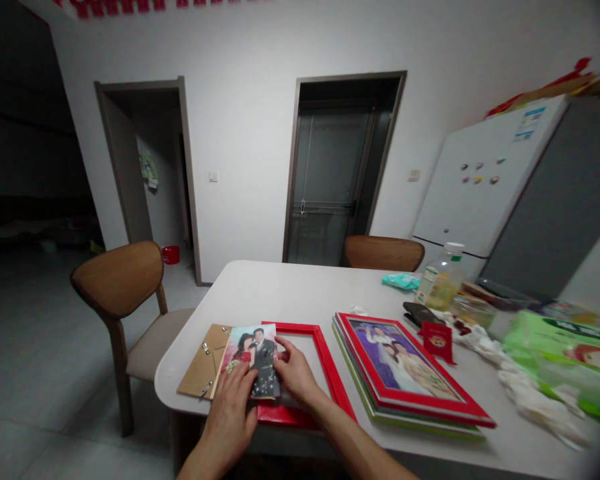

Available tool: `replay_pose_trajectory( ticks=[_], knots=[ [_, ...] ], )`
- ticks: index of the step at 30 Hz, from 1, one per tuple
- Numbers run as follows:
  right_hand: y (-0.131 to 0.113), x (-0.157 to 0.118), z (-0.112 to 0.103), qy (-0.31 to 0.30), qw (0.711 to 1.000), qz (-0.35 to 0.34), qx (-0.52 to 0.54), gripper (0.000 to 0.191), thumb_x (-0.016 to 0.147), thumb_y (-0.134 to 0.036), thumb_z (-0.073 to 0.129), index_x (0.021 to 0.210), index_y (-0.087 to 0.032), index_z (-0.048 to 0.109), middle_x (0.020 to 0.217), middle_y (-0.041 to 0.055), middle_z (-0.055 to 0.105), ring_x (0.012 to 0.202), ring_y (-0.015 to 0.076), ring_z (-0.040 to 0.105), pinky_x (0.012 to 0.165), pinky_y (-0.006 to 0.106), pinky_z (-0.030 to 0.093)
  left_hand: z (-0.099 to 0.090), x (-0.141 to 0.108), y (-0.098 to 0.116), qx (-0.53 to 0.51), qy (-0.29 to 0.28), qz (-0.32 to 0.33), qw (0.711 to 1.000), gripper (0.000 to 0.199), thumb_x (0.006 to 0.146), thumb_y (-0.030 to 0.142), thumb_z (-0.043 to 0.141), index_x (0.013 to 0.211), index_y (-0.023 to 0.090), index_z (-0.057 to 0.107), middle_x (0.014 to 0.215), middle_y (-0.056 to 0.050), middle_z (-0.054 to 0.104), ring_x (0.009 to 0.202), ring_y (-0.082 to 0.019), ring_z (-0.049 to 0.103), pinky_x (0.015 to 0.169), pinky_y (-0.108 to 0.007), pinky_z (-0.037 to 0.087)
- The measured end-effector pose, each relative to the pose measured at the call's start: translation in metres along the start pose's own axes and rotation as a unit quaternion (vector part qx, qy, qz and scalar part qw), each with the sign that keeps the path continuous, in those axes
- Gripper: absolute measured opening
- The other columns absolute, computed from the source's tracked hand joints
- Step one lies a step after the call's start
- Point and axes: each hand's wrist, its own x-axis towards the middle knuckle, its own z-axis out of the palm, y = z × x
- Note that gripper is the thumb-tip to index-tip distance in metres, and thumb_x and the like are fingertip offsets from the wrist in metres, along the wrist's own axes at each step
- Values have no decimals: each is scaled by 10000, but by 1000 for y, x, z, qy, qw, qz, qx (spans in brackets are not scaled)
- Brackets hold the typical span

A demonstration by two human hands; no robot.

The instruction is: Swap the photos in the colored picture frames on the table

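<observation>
A photograph (265, 350) of two people, one in red and one in a dark suit, is touched by both bare hands at the near edge of a pale table (280, 293). The fingers of the left hand (233, 393) are laid nearly straight and slightly apart on its lower left part, with the thumb spread away from them. The right hand (299, 377) is set at its right edge, fingers lightly bent and a little apart; whether that edge is pinched cannot be told, as the thumb is hidden. A brown backing board (200, 367) fitted with metal clips is partly covered by the photograph on the left, while a red frame (335, 373) is overlapped by it on the right. Just beside the frame, a stack of framed pictures (463, 405) is topped by a red-bordered wedding portrait (397, 360). Farther right, a small red packet (437, 340), a dark flat object (423, 313), a clear bottle (440, 277) with a white cap, crumpled tissues (530, 393) and a green package (565, 353) are seen on the tabletop. A wooden chair (123, 280) is placed to the left, another chair (385, 252) is stationed at the far side, and a refrigerator (485, 173) dotted with magnets is seen behind.
</observation>
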Motion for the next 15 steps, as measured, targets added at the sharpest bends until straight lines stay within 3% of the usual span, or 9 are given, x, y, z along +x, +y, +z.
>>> replay_pose_trajectory(
  ticks=[5,8,12,15],
  knots=[
    [-42,-9,14,-19,991,-77,108,518,673,-270,544,1161,-165,408,770,13,610,603,107,545,531,207,434,-7,17,1,-75,91,-4,993,544,656,26,327,1170,160,442,1251,-84,444,1179,-195,356,982,-416,298],
    [-50,-13,12,-8,991,-74,110,494,698,-336,525,1146,-157,419,865,42,596,661,118,562,565,229,454,-20,25,8,-174,152,-75,970,418,752,121,329,1142,176,470,1167,-70,528,1102,-191,453,955,-377,341],
    [-26,-14,3,21,994,59,93,417,672,-323,537,1047,-149,489,828,45,605,654,124,574,553,223,449,-22,30,28,-357,207,-215,885,351,782,274,399,1088,137,502,1031,-89,612,997,-224,536,875,-363,407],
    [-7,-12,-5,19,973,117,197,355,678,-284,488,1005,-147,496,800,51,624,671,138,588,558,230,456,-9,31,46,-512,205,-239,799,390,760,305,443,1097,111,478,1019,-95,618,950,-213,564,855,-336,418]
  ],
)
